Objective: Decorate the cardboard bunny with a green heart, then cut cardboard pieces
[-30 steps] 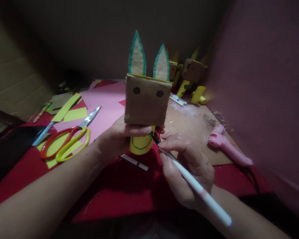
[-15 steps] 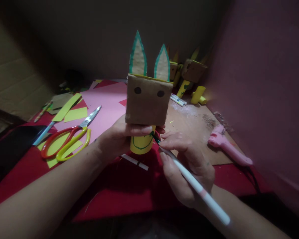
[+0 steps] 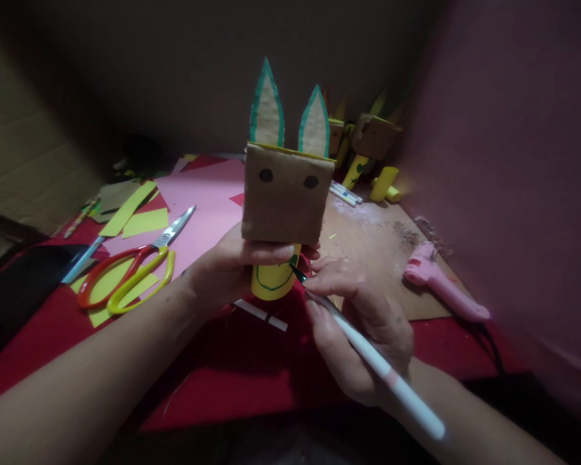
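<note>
Your left hand [image 3: 227, 261] holds the figure [image 3: 286, 200] upright in front of you, above the red surface [image 3: 242, 387]. That grip is closed round the yellow tube [image 3: 272, 292] just under the head, thumb across the front and a few fingertips showing on the far side. The head is a brown box with two dark eyes, and two pale ears [image 3: 267, 110] edged in teal rise from its top. On the tube you have a curved green line below your thumb and a green patch near the right edge.

Your right hand [image 3: 365, 323] pinches a white pen [image 3: 387, 371] between thumb and fingers, its dark tip at the green patch; whether it touches, you cannot quite tell.

A white strip [image 3: 264, 316] lies on the surface below the tube. To your left, the scissors [image 3: 140, 271] lie with red and yellow handles over yellow paper, their blades pointing away from you on a pink sheet [image 3: 203, 187]. To your right, a pink glue gun [image 3: 445, 284] lies partly on the brown board [image 3: 377, 265]. At the board's far end are some markers [image 3: 346, 194], short yellow tubes [image 3: 385, 184] and more box-headed figures [image 3: 375, 137], dim at the back.
</note>
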Demonstrator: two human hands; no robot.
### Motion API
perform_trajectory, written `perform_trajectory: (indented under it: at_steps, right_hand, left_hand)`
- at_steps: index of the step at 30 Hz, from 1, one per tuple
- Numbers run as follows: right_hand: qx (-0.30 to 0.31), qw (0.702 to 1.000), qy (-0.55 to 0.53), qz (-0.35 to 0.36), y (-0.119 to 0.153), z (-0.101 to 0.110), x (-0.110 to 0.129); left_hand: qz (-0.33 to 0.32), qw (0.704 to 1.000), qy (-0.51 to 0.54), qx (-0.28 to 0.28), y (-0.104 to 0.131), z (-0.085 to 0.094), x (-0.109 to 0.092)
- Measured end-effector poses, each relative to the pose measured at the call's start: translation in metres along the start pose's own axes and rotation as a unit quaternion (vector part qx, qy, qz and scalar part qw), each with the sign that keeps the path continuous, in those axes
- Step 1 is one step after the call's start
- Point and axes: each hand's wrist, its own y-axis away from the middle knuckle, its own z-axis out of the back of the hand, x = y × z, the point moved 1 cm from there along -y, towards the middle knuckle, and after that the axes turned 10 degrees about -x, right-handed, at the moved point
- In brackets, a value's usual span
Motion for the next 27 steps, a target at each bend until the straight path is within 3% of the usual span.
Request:
perform_trajectory:
  at_steps: [27]
  right_hand:
    - [0.010, 1.000, 0.007, 0.006, -0.0026, -0.0013, 0.0019]
  left_hand:
    - [0.001, 1.000, -0.003, -0.005, 0.0010, -0.0004, -0.0009]
